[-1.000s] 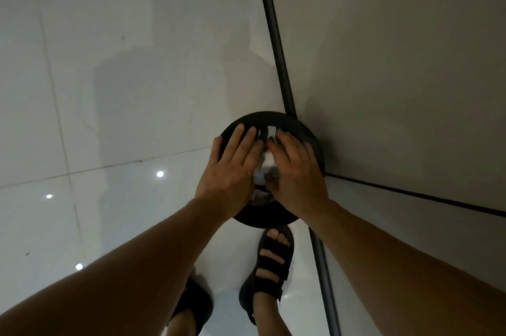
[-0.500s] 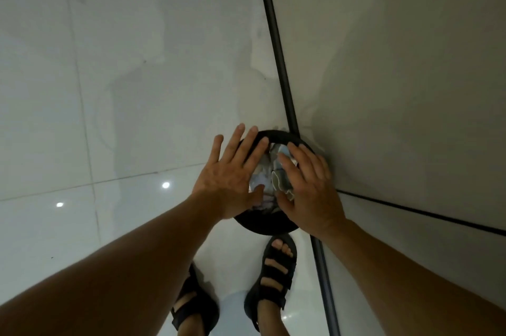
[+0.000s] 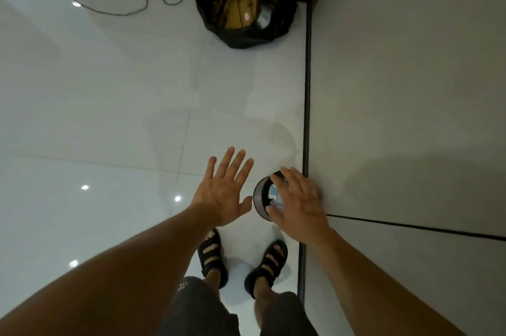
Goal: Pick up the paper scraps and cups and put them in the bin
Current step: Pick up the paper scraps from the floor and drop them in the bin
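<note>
- Bin (image 3: 258, 196): small, round and black. It stands on the tiled floor (image 3: 109, 116), close against the wall (image 3: 410, 89) and just ahead of the sandals (image 3: 212, 256).
- Paper scraps (image 3: 273, 192): pale crumpled pieces lie inside the bin, level with or near its rim. Only a part of the opening shows, so the quantity cannot be determined.
- Cups: none can be identified, either in the bin or on the visible floor.
- Left hand (image 3: 223, 191): released, palm down, fingers straight and spread. It holds nothing and sits beside the bin, clear of it.
- Right hand (image 3: 299, 205): fingers extended over the bin opening, nothing grasped. Whether the palm touches the scraps cannot be told.
- Status: the deposit step appears complete for the load now in the bin. No loose scraps show on the visible floor.
- Remaining: areas outside the view may hold further litter, so a check is advised before the task is closed.
- Also present: an open black refuse sack (image 3: 246, 34) of cardboard and paper bags, well apart near the far corner, and a loose cable (image 3: 115, 13).
</note>
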Motion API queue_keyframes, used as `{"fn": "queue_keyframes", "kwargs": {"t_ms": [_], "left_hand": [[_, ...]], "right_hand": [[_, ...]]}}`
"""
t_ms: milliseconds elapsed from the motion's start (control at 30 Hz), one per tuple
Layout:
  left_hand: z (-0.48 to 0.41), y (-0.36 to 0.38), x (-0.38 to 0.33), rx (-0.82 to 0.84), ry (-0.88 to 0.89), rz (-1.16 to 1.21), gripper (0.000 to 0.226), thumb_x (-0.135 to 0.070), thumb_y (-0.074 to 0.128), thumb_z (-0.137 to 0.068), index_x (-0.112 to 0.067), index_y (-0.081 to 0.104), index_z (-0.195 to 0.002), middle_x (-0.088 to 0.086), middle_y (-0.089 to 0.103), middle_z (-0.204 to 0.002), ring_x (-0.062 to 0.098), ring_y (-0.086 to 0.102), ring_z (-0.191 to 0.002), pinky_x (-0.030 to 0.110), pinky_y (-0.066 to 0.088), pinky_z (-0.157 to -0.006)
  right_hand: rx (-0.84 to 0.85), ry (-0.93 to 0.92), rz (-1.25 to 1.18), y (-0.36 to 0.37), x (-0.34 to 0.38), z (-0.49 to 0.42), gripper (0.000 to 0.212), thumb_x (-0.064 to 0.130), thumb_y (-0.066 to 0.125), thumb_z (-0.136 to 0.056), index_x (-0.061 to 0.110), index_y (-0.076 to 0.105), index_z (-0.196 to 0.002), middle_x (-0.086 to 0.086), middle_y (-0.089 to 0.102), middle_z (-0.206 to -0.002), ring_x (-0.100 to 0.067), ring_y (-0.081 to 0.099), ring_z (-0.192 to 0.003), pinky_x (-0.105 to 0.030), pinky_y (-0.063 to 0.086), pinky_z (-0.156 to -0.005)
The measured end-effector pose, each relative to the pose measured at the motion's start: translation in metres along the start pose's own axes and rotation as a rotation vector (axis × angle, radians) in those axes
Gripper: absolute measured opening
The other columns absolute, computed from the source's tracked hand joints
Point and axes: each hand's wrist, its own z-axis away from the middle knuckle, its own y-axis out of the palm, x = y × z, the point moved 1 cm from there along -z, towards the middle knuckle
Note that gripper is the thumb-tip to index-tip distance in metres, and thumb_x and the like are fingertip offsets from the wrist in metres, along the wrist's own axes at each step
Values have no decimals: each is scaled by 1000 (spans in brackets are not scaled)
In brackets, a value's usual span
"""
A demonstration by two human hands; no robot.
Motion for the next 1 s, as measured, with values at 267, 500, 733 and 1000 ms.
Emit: {"fn": "queue_keyframes", "kwargs": {"t_ms": [267,500,733,1000], "left_hand": [[191,-51,48,-92,-428,132,79,-66,15,-89,-27,-27,-144,1,-30,-154,24,-37,-137,49,-15,-114],[335,-47,34,-165,-778,223,80,-65,16,-90,-26,-18,-149,-1,-29,-153,22,-37,-137,47,-14,-114],[467,-29,28,-300,-1088,306,79,-64,19,-90,-25,-12,-152,-1,-22,-158,20,-28,-142,47,-8,-116],[656,40,46,-384,-1451,405,79,-67,17,-90,-27,-9,-152,-1,-18,-159,21,-24,-144,47,-6,-116]], "right_hand": [[100,-197,45,-64,98,40,73,61,37,-93,30,14,-155,2,2,-163,-19,-4,-149,-44,4,-120],[115,-505,167,-90,184,49,74,65,31,-93,34,5,-154,5,-6,-163,-16,-10,-147,-41,-3,-119],[119,-830,274,-94,330,93,74,65,31,-93,34,4,-154,4,-6,-163,-17,-12,-148,-43,-5,-119],[117,-1135,379,-48,522,188,73,65,31,-93,34,4,-154,3,-4,-163,-19,-11,-149,-44,-1,-119]]}}
